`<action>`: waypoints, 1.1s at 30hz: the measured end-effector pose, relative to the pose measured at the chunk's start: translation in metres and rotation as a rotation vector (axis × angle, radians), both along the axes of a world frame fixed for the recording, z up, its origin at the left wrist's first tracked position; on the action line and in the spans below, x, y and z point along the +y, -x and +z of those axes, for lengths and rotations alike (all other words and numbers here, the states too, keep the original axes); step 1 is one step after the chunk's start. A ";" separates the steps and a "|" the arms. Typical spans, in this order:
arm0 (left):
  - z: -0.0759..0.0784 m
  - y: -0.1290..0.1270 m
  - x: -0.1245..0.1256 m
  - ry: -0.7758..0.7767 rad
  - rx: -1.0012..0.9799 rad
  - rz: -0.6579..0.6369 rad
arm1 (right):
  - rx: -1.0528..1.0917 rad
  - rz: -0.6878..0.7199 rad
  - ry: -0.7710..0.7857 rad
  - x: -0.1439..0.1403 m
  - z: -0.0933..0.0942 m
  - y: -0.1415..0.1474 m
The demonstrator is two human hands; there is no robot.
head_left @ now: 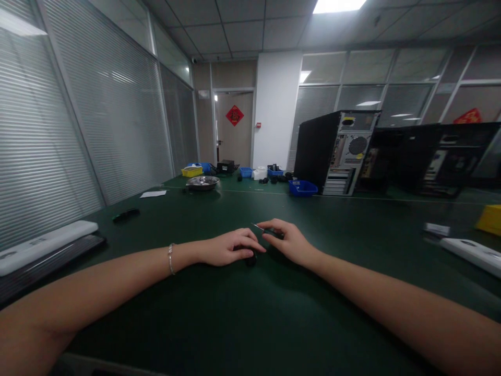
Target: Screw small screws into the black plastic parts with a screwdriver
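Observation:
My left hand (229,247), with a bracelet at its wrist, rests low over the green table. Its thumb and fingers close around a small black rounded object (251,259), partly covered by the fingers; its kind I cannot make out. Just to the right, my right hand (291,241) pinches a slim screwdriver (257,226) with a thin metal shaft pointing left. Most of the dark handle is hidden by the fingers. The shaft's tip is above the left fingertips, apart from the black object.
A metal dish (202,182), a yellow tray (192,171) and a blue bin (302,188) stand farther back. Computer towers (336,154) are at the right rear. A dark green tool-like item (126,214) and a white long box (47,245) lie left; another white object (475,253) lies right.

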State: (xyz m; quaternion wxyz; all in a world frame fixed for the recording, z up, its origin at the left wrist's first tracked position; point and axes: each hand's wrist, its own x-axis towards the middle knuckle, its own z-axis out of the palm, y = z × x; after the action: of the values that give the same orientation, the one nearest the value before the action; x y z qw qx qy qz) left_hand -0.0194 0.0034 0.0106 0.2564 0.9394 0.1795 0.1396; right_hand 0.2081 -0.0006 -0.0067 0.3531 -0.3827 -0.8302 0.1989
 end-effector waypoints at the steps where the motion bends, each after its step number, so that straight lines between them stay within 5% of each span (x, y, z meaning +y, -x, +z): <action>1: -0.001 0.000 0.001 0.010 -0.016 0.012 | 0.009 -0.014 0.011 -0.001 0.000 0.000; 7: -0.003 0.000 0.002 0.005 -0.021 0.179 | 0.035 -0.072 0.035 0.001 -0.002 0.001; 11: 0.000 0.001 -0.001 0.003 0.056 0.174 | -0.089 -0.067 -0.006 0.003 0.009 -0.002; 17: 0.000 0.005 0.002 -0.013 0.053 0.144 | -0.347 0.130 0.172 -0.012 0.033 -0.001; 33: -0.008 0.006 0.015 0.147 -0.069 0.210 | -0.417 0.175 0.054 -0.014 0.026 -0.003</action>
State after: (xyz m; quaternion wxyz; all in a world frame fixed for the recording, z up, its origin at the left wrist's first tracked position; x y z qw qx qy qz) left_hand -0.0255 0.0182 0.0030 0.3147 0.8887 0.2776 0.1845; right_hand 0.2112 -0.0149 0.0196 0.1449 -0.3516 -0.9096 0.1675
